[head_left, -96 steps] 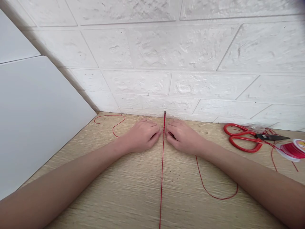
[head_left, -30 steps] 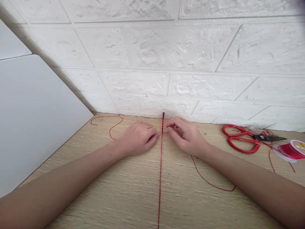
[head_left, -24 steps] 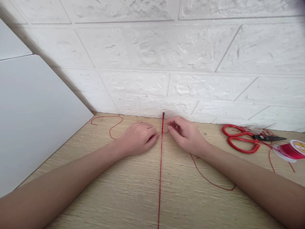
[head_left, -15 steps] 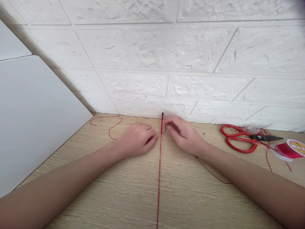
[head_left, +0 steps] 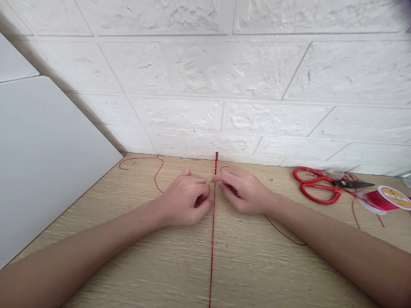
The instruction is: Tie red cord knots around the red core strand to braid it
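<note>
A taut red cord (head_left: 212,248) runs from a nail (head_left: 216,153) at the foot of the wall toward me. Just below the nail, a short stretch of knotted red cord (head_left: 215,167) covers it. To its left, my left hand (head_left: 186,199) is closed, thumb against curled fingers, on a thin red side cord (head_left: 158,175) that trails away left. From the right, my right hand (head_left: 242,190) reaches over the taut cord. Its index fingertip touches a small loop of cord by the left fingers, with the thumb held apart. Another red cord (head_left: 282,234) emerges beneath my right wrist.
Red-handled scissors (head_left: 321,192) lie at the right beside a spool of red cord (head_left: 382,200) and loose cord ends. A white brick-patterned wall (head_left: 192,68) borders the wooden tabletop (head_left: 160,265) at the back. A white panel (head_left: 48,162) stands at the left.
My right hand has moved slightly down and left, its index finger now across the taut cord. My left hand has shifted a little lower. The view has turned slightly.
</note>
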The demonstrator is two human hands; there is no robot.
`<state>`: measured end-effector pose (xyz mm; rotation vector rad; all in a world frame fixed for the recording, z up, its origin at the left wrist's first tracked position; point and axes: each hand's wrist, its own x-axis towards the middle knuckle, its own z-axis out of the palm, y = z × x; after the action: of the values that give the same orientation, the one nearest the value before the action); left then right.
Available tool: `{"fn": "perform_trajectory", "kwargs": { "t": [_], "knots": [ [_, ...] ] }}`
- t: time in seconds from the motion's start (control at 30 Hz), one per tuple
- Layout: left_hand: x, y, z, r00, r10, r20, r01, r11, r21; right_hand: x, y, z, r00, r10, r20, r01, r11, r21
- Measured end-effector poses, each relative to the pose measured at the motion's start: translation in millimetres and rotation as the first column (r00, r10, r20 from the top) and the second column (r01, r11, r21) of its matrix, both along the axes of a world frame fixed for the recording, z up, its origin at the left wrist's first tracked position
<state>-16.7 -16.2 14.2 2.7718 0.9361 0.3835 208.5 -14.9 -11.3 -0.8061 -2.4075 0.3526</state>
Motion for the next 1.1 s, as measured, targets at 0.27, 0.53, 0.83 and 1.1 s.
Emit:
{"fn": "perform_trajectory", "kwargs": {
  "t": [0.27, 0.53, 0.83, 1.1],
  "knots": [
    [0.8, -10.1, 5.2, 0.986, -0.126, 0.107, 0.126, 0.992, 0.003, -2.6, -1.0, -0.6, 0.995, 0.083, 0.052, -0.086, 0.995, 0.054],
    [-3.3, -1.4, -0.3, 0.966, 0.028, 0.256, -0.054, 0.994, 0.095, -5.2, -8.9, 3.7, 0.989, 0.133, 0.066, -0.139, 0.986, 0.094],
    [-3.5, 3.1, -5.6, 0.986, -0.096, 0.133, 0.089, 0.994, 0.060, -9.7, -21.2, 6.5, 0.974, 0.227, -0.001, -0.227, 0.973, 0.034],
    [-3.8, 6.5, -7.2, 0.994, -0.069, 0.084, 0.059, 0.992, 0.112, -12.6, -27.0, 11.0, 0.966, 0.260, -0.003, -0.260, 0.966, -0.004]
  ]
}}
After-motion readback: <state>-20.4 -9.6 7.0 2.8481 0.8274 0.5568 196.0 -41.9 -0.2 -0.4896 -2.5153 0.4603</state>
